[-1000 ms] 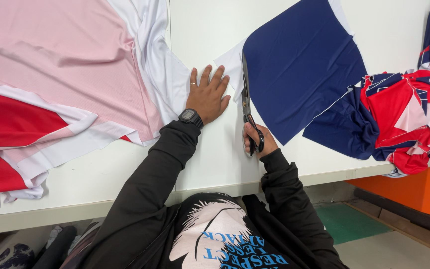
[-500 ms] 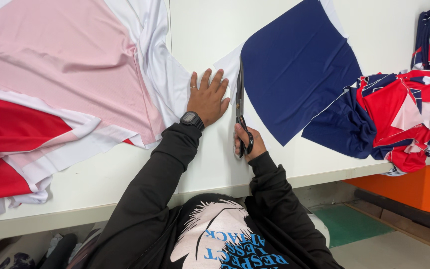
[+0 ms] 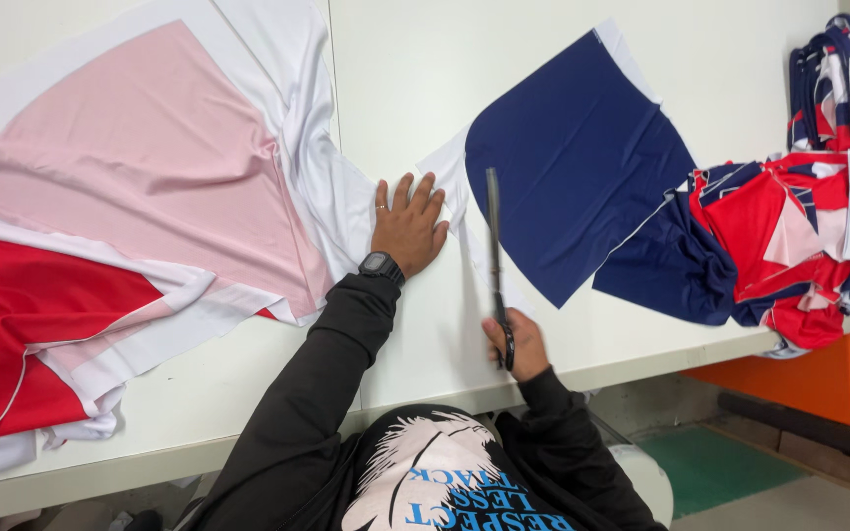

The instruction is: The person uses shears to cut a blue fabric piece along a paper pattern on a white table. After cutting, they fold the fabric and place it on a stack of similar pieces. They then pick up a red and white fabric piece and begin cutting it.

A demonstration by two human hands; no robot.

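Left hand (image 3: 410,224) flat, fingers spread, pinning white fabric (image 3: 346,211) to the tabletop (image 3: 415,88), same as before. Right hand (image 3: 516,344) clamped on scissors (image 3: 495,256), drawn nearer the tabletop's near edge than a second ago, blades closed, lying along the white margin just left of the navy panel (image 3: 573,157).

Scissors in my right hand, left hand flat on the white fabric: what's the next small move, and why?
Probably push the scissors forward along the white border beside the navy panel. The blades point away from you along that edge, and the left hand already presses the white fabric flat beside the cut line, so it looks steady enough.
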